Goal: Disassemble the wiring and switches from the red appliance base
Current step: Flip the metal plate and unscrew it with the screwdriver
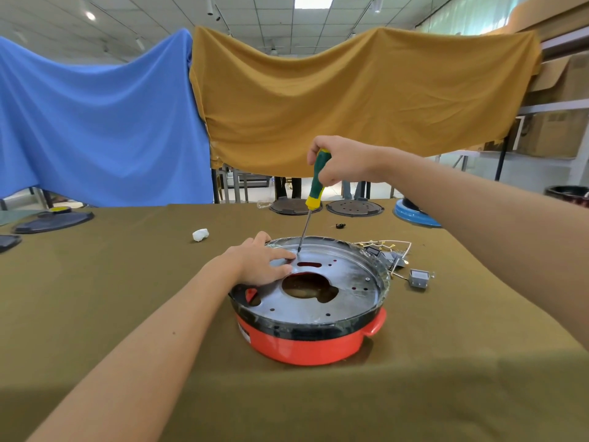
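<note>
The red appliance base (pixel 306 342) sits near the middle of the worktop (pixel 127 282), a round, glossy red plastic shell with a small lug handle jutting from its right side and a black band around its upper edge. Set into its top is a dull grey metal plate (pixel 344 291), circular and scuffed, pierced by a large irregular central opening, a short slot and several small round holes (red shows through the openings). The left hand (pixel 264 263) lies flat on the plate's far left part, fingers straight and spread, pressing down. Above the base, the right hand (pixel 338 161) is curled round the green-and-yellow handle of a screwdriver (pixel 310 199), whose thin steel shaft slants down to meet the plate just beside the left fingertips. Just to the right of the base lies a loose tangle of pale wiring (pixel 390 247) with small grey switches (pixel 420 277) resting on the olive cloth. Beyond the base, a crumpled white wad (pixel 200 234) lies on the cloth.
</note>
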### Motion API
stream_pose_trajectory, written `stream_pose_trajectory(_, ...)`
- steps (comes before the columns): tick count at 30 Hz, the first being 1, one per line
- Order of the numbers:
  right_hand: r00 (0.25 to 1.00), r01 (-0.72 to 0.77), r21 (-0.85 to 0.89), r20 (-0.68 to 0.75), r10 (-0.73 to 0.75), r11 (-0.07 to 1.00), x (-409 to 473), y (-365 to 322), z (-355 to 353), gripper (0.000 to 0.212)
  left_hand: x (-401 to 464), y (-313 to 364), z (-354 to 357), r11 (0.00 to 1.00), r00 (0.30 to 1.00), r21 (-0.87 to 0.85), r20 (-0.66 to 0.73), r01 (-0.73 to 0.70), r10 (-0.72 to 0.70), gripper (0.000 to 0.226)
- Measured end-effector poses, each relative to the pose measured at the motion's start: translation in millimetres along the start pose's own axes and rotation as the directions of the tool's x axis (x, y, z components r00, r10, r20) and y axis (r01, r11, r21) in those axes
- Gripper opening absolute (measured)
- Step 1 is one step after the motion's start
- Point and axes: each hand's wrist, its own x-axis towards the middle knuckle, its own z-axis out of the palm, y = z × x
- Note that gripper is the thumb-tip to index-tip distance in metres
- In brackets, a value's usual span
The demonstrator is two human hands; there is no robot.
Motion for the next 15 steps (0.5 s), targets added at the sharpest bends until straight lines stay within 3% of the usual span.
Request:
stream_pose_trajectory(6, 0.997, -0.039, -0.166, -0.070, 0.028, 0.985, 1.7, 4.2, 2.0, 0.038, 0.3, 0.4, -0.2, 1.000, 1.000, 0.003, -0.005, -0.001, 0.001, 0.048)
stream_pose_trajectory(9, 0.997, -0.007, -0.035, -0.082, 0.004, 0.999, 2.2, 6.7, 3.3, 0.026, 0.2, 0.7, 0.1, 1.000, 1.000, 0.004, -0.007, -0.003, 0.003, 0.048)
stream_pose_trajectory(11, 0.999, -0.004, 0.032, -0.048, 0.006, 0.999, 0.9, 7.3, 1.3, 0.032, 0.6, 0.6, -0.1, 1.000, 1.000, 0.006, -0.006, -0.001, 0.001, 0.048)
stream_pose_trajectory(15, 0.998, -0.024, -0.153, -0.052, 0.016, 0.988, -0.7, 7.0, 2.7, 0.038, 1.7, -0.2, 0.8, 1.000, 1.000, 0.000, -0.002, -0.003, 0.003, 0.048)
